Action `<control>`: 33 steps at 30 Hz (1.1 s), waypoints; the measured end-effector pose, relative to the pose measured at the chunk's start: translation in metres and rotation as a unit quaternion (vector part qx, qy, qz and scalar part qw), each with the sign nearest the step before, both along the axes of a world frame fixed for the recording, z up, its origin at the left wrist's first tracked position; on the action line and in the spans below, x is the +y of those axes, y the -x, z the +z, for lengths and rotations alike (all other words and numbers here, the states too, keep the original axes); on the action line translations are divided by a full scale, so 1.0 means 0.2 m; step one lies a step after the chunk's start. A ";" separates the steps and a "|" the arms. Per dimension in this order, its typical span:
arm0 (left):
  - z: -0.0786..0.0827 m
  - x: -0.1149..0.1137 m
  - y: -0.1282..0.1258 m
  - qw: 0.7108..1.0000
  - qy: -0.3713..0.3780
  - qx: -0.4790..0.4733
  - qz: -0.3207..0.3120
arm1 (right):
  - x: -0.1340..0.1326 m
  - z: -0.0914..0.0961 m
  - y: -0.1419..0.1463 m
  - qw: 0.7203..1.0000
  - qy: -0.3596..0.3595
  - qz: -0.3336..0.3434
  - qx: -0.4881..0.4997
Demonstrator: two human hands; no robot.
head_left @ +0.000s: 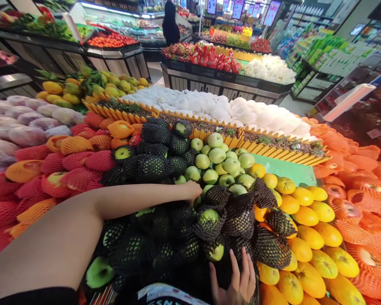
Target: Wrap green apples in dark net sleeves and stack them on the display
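Black-netted green apples (209, 220) crowd both hands; bare room shows only on the green mat (288, 169) behind the oranges (311, 212).

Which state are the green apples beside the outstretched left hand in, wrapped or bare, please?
Bare: the green apples beyond the left hand show smooth skin, while nearer netted apples sit in black foam sleeves.

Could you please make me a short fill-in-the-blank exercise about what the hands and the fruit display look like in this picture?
1. The left hand reaches across the display to the pile of bare ____ apples.
2. The right hand rests on fruit wrapped in ____ foam nets.
3. The bare fruits to the right of the black nets are ____ in colour.
4. A person in dark clothing stands in the far ____.

Missing words: green; black; yellow; background
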State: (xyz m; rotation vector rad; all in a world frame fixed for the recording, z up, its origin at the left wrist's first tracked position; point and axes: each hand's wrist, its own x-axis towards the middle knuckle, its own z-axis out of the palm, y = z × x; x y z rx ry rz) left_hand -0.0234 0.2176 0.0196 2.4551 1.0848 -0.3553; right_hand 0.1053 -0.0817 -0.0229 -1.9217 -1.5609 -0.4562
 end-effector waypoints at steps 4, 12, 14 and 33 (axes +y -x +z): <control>0.10 -0.02 0.01 0.995 0.018 0.082 -0.047 | 0.00 0.00 0.00 1.000 -0.008 -0.004 0.020; 0.22 -0.06 0.12 0.995 -0.045 0.072 -0.058 | 0.00 0.02 0.02 1.000 0.003 -0.009 0.026; 0.21 -0.08 0.16 0.997 -0.065 0.032 -0.029 | 0.00 0.03 0.03 0.999 0.005 -0.016 0.036; 0.37 -0.05 0.35 0.831 0.093 -0.449 0.315 | -0.06 0.07 -0.10 0.932 0.040 0.096 0.347</control>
